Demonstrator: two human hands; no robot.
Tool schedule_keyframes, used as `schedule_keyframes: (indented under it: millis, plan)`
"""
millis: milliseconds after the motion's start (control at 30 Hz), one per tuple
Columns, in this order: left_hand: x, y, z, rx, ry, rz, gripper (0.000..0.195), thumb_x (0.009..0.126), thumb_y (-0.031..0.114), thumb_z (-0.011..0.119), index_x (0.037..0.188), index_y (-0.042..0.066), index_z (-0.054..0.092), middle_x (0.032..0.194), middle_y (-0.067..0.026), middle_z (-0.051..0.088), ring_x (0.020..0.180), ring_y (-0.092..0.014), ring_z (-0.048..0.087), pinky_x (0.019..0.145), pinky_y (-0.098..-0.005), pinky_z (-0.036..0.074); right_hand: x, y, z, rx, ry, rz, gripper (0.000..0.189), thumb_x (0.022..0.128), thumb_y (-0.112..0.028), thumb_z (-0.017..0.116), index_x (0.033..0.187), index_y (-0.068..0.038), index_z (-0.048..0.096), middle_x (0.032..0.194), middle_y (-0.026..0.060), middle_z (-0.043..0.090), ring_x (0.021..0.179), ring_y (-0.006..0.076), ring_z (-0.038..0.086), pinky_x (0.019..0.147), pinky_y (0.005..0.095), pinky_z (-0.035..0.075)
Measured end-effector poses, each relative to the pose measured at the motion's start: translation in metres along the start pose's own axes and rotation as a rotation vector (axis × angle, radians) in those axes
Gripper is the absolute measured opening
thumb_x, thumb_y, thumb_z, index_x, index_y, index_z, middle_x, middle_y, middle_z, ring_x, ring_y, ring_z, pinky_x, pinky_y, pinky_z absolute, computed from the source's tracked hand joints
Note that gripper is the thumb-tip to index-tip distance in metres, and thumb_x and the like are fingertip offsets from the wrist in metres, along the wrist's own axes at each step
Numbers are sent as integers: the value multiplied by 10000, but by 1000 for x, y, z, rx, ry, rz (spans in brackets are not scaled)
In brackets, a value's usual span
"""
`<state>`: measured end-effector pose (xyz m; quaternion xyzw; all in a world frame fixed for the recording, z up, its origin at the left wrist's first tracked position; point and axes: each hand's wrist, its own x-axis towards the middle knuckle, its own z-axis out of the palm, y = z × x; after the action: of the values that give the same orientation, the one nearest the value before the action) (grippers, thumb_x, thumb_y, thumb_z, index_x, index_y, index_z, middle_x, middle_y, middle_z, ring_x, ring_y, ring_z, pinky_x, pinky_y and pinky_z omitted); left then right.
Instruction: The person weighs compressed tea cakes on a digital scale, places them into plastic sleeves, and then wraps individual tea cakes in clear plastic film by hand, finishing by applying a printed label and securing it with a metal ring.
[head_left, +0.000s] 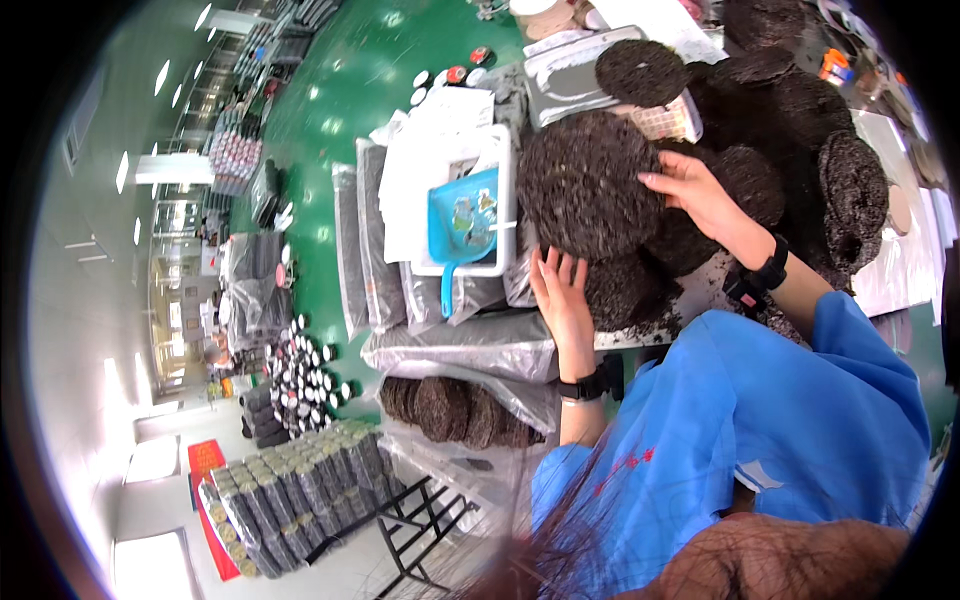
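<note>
A large round, dark, rough-textured disc of dried seaweed-like material (589, 186) is held up over the worktable. My right hand (686, 187) grips its right edge, thumb and fingertips at the rim. My left hand (561, 289) is at the disc's lower left edge, palm turned up and fingers apart; whether its fingertips touch the disc I cannot tell. Under and beside the disc lie more dark discs (626, 292) and loose dark crumbs. A smaller disc (642, 73) rests beyond, over a grey-white tray (574, 75) and a perforated pale basket (664, 120).
Left of the discs stands a white bin (505, 210) holding a blue dustpan (463, 217). Plastic bags of dark discs (457, 341) lie beside the table, one open bag showing stacked discs (446, 409). A black metal frame (420, 525) stands at bottom. Orange tape (834, 66) lies far right.
</note>
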<state>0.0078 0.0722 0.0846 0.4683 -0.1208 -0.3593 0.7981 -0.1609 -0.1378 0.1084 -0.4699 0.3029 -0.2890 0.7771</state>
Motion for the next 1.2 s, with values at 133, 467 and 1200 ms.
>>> schedule_keyframes:
  millis: [133, 467, 1200]
  plan:
    - [-9, -26, -15, 441, 4, 122, 457, 1022, 149, 655, 1415, -13, 488, 1460, -167, 519, 1316, -255, 548, 1129, -398, 415, 71, -35, -58, 86, 172, -153, 429, 934, -224, 755, 1273, 0, 618, 1162, 42, 702, 1004, 118, 662, 800, 302, 538]
    - [-50, -104, -74, 1683, -304, 388, 869, 758, 387, 869, 1458, 53, 477, 1491, -278, 408, 1386, -475, 388, 1142, -566, 320, 135, 12, -183, -1148, 602, -290, 677, 914, -416, 746, 1335, 85, 574, 1238, 272, 596, 1209, 333, 608, 982, 410, 523]
    - [-9, 18, -39, 746, 390, 166, 582, 1117, 380, 417, 1498, -60, 407, 1491, -214, 488, 1333, -281, 504, 1101, -360, 388, -48, 45, -69, -1620, -264, -588, 499, 908, -256, 690, 1305, 24, 574, 1357, 205, 558, 1341, 392, 502, 1098, 484, 435]
